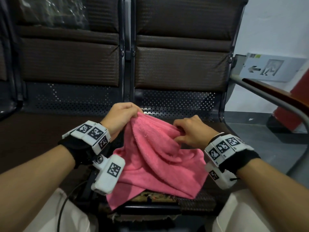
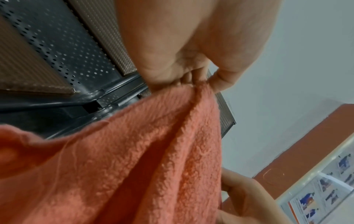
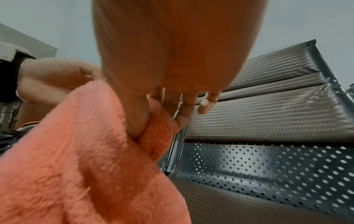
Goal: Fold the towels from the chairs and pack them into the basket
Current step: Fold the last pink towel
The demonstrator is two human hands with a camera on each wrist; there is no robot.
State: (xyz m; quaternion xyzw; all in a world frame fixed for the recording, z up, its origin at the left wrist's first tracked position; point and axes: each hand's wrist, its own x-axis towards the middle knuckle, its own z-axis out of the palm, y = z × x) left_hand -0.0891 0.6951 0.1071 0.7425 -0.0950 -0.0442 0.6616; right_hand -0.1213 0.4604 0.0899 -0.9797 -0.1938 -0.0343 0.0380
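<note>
A pink towel [image 1: 157, 161] lies bunched on the brown padded chair seat [image 1: 30, 136] in front of me, its near edge hanging over the seat's front. My left hand [image 1: 122, 114] pinches the towel's upper edge and lifts it; the left wrist view shows the towel [image 2: 134, 166] gathered between thumb and fingertips [image 2: 220, 81]. My right hand [image 1: 190, 131] pinches the same edge further right. In the right wrist view the thumb [image 3: 138, 121] presses a fold of the towel [image 3: 76, 166] against a finger, with the other fingers loose. No basket is in view.
Two joined brown chairs with backrests [image 1: 180, 69] and perforated metal panels [image 1: 175, 102] stand ahead. A metal armrest [image 1: 270, 97] runs along the right. An exit sign [image 1: 270, 69] and a red wall base [image 1: 299, 104] lie beyond it. My knees sit at the bottom.
</note>
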